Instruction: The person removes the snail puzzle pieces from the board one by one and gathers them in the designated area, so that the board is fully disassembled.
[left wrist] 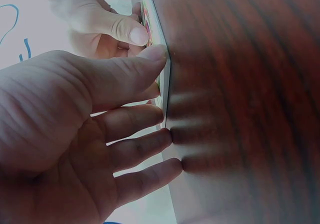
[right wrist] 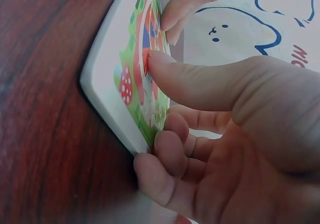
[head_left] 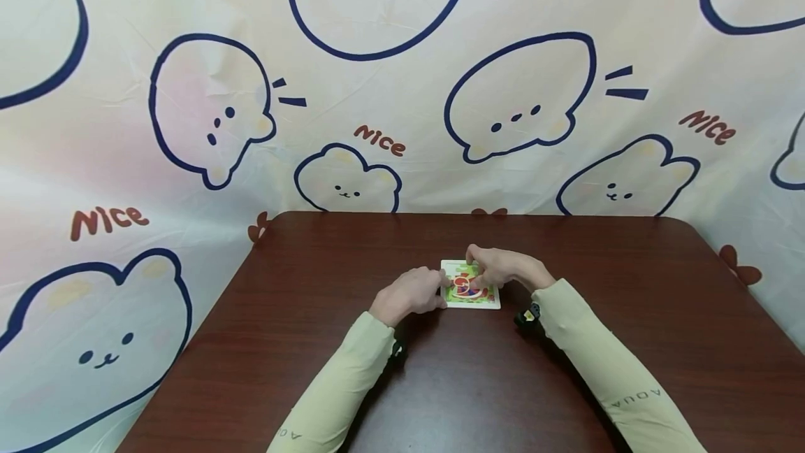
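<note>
A flat square picture board (head_left: 472, 303) with a white border lies on the table. Its face is printed in green and red, and a red spotted shape (right wrist: 125, 85) shows near one corner. At its left side is my left hand (head_left: 411, 292), thumb at the edge and index finger on the picture. The other left fingers (left wrist: 145, 146) reach out fairly straight, their tips at the edge and tabletop. My right hand (head_left: 503, 268) grips the board from the right. Its thumb (right wrist: 190, 81) presses on the picture, while its other fingers curl against the edge. Both hands hide parts of the picture.
The brown wooden table (head_left: 302, 264) extends around the board on every side. Behind it hangs a pale cloth (head_left: 428, 89) with cartoon outlines. A dark wrist device (head_left: 528, 316) sits by the right cuff.
</note>
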Demonstrator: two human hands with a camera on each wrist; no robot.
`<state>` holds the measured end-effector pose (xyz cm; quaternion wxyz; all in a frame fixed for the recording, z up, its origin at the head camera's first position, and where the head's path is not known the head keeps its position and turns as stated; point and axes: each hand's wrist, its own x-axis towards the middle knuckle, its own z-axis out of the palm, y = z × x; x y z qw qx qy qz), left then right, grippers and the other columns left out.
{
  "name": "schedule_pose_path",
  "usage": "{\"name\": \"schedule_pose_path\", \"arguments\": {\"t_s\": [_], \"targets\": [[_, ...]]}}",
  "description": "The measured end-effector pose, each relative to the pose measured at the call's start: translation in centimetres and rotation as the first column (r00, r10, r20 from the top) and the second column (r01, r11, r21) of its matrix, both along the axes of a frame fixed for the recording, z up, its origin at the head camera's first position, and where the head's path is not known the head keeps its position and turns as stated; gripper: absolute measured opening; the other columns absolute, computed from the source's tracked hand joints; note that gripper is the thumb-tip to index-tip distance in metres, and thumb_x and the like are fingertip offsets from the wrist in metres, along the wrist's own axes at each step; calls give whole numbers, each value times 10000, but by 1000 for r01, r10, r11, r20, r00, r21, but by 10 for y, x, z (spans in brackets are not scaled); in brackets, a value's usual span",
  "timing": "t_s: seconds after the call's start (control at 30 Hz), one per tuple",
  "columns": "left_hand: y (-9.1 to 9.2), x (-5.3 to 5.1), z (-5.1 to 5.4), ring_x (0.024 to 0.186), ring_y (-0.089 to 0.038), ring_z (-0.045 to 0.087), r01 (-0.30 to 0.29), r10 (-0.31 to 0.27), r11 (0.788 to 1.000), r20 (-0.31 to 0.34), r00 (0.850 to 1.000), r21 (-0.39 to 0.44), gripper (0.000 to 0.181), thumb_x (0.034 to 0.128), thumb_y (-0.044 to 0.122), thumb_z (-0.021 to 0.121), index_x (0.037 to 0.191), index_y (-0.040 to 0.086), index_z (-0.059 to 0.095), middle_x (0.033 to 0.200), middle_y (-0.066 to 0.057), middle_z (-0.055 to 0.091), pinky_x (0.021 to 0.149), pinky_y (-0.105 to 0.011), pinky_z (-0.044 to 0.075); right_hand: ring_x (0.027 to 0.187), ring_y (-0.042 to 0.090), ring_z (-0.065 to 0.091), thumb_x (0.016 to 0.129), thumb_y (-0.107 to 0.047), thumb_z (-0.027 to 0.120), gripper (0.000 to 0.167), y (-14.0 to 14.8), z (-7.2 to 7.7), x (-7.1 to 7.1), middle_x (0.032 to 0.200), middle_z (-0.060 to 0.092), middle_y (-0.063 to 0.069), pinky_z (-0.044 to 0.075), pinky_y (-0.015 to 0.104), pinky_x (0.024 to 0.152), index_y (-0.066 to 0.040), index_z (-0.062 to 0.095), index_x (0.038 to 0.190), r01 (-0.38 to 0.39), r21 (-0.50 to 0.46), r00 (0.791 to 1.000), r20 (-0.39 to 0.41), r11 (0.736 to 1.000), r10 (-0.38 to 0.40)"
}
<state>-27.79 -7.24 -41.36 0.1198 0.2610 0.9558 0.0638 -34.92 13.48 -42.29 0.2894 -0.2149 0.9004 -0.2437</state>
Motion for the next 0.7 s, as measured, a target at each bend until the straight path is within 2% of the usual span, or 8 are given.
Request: {"name": "schedule_pose_path", "arguments": {"t_s": [0.3,0.5,0.7], "targets": [[-2,0,-1,697,-145,494,-12,12,1000,15,1000,16,342,915,291,701,1246,210,677,1269,-29,627,626,-255,397,588,172,446,932,-213,680,411,-2,-2,-3,851,530,83,395,281,532,-97,376,1182,-23,-6,1000,-10,1000,23],[-2,-1,0,678,-133,483,-10,9,1000,13,1000,24,332,910,283,708,1229,196,683,1157,-17,648,619,-249,398,566,178,421,947,-201,659,367,-2,-1,-8,854,499,86,380,287,511,-79,359,1121,-13,-30,1000,-27,999,12],[-1,-2,0,693,-134,494,-4,4,1000,14,1000,17,324,907,295,711,1215,198,686,1001,-2,643,637,-254,410,522,163,361,943,-170,662,365,-1,-4,-10,761,442,43,334,274,483,-61,342,1080,1,-72,1000,-20,997,-2]]}}
